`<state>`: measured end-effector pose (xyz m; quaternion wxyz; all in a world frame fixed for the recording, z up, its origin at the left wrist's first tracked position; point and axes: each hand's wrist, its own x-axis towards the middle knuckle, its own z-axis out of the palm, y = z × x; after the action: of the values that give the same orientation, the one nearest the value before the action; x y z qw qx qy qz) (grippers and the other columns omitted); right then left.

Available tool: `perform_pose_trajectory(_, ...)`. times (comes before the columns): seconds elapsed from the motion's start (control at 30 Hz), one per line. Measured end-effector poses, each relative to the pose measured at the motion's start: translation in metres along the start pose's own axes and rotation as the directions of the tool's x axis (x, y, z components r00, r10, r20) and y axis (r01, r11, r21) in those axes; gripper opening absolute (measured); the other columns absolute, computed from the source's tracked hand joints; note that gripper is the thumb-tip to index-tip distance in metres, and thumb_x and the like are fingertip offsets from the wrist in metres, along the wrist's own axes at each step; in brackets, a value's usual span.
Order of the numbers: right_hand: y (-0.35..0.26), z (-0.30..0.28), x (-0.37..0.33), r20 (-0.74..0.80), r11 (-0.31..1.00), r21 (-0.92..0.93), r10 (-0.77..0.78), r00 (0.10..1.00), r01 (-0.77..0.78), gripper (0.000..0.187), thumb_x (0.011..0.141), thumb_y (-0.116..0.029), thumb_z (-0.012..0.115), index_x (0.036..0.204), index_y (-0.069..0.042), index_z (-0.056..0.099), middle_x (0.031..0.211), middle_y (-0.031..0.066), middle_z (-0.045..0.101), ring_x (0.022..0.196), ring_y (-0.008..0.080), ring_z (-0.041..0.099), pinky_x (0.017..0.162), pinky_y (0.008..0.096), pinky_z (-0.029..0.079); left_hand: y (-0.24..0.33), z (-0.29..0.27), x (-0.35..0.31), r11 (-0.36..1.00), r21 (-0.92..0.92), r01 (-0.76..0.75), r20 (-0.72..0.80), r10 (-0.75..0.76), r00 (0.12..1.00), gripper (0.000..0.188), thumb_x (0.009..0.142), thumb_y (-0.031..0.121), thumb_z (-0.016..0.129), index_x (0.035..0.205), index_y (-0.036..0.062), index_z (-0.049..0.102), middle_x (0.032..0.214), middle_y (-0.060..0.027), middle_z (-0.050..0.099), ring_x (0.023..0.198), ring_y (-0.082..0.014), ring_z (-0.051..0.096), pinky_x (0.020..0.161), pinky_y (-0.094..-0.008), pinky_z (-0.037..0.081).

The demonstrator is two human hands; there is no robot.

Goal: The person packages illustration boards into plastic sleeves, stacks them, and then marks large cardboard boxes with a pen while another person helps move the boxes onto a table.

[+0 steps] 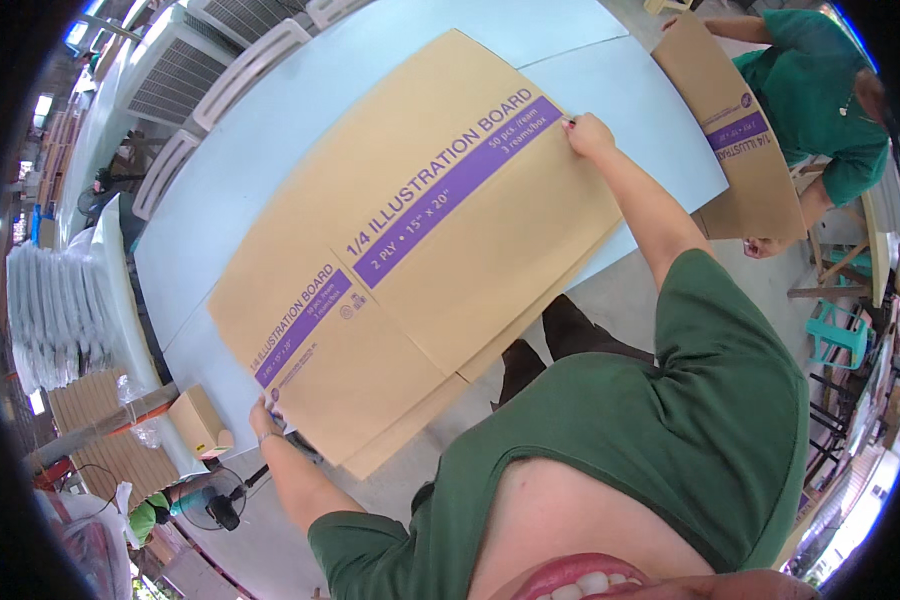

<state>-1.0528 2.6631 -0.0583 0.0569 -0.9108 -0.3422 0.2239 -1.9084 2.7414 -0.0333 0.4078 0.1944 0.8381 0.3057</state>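
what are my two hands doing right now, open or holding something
Left hand: closed, holding the cardboard by its left edge.
Right hand: closed, holding the same cardboard by its right edge.

You wear a dark green, short-sleeved fabric shirt [610,440] with smooth sleeve hems, and dark, near-black lower clothing [582,332].

On my near left I see a dark fan [224,512] and a small brown box [198,422]; farther left, a pale stack [60,312]; right, a teal stool [838,328].
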Motion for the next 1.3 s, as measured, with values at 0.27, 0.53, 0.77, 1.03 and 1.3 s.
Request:
perform_pose_trajectory(0.27, 0.037, 0.06, 0.003, -0.328, 0.984, 0.004, -0.166, 0.93, 0.177, 0.043, 0.091, -0.036, 0.056, 0.114, 0.001, 0.058, 0.122, 0.0173, 0.052, 0.103, 0.0345, 0.061, 0.085, 0.0448, 0.051, -0.006, 0.177, -0.11, 0.708, 0.66, -0.252, 0.266, 0.094, 0.959, 0.091, 0.081, 0.04, 0.069, 0.151, 0.0159, 0.016, 0.132, -0.028, 0.041, 0.042, -0.0186, 0.047, 0.035, -0.0303, 0.037)
perform_pose_trajectory(0.53, -0.012, -0.01, 0.006, -0.047, 0.996, 0.085, 0.018, 0.999, -0.014, 0.072, 0.072, -0.05, 0.076, 0.117, 0.001, 0.052, 0.12, 0.0176, 0.052, 0.101, 0.0321, 0.063, 0.082, 0.0432, 0.053, -0.012, 0.173, -0.122, 0.692, 0.67, -0.268, 0.225, 0.156, 0.962, 0.101, 0.077, 0.043, 0.072, 0.151, 0.0105, 0.012, 0.149, -0.0282, 0.018, 0.04, -0.0181, 0.048, 0.033, -0.0288, 0.038)
perform_pose_trajectory(0.77, -0.035, 0.03, -0.002, -0.069, 0.985, 0.093, -0.143, 0.987, 0.149, 0.074, 0.069, -0.05, 0.078, 0.116, 0.001, 0.052, 0.116, 0.0188, 0.057, 0.1, 0.0333, 0.063, 0.084, 0.0415, 0.053, -0.013, 0.236, -0.154, 0.503, 0.54, -0.675, 0.519, 0.432, 0.737, 0.061, 0.082, 0.021, 0.067, 0.136, 0.0045, 0.045, 0.139, -0.0205, 0.045, 0.112, -0.0303, 0.048, 0.092, -0.0377, 0.039)
perform_pose_trajectory(1.03, -0.028, 0.036, 0.053, -0.037, 0.944, 0.329, -0.011, 0.999, 0.022, 0.06, 0.074, -0.039, 0.077, 0.114, -0.001, 0.054, 0.106, 0.016, 0.066, 0.1, 0.0303, 0.063, 0.085, 0.0394, 0.05, 0.009, 0.51, -0.401, -0.301, -0.197, -0.933, 0.979, -0.001, -0.206, 0.064, 0.075, 0.031, 0.074, 0.132, 0.0189, 0.048, 0.141, -0.0001, 0.043, 0.092, -0.0229, 0.066, 0.071, -0.0372, 0.055)
perform_pose_trajectory(1.3, -0.017, 0.036, 0.06, 0.081, 0.943, 0.325, 0.047, 0.996, -0.071, 0.076, 0.064, -0.043, 0.084, 0.121, -0.007, 0.05, 0.115, 0.0142, 0.06, 0.105, 0.0287, 0.062, 0.086, 0.0404, 0.051, 0.03, 0.536, -0.409, -0.428, -0.239, -0.871, 0.956, -0.259, -0.136, 0.063, 0.063, 0.032, 0.082, 0.116, 0.014, 0.054, 0.109, -0.0011, 0.056, 0.088, -0.0238, 0.066, 0.069, -0.0381, 0.054)
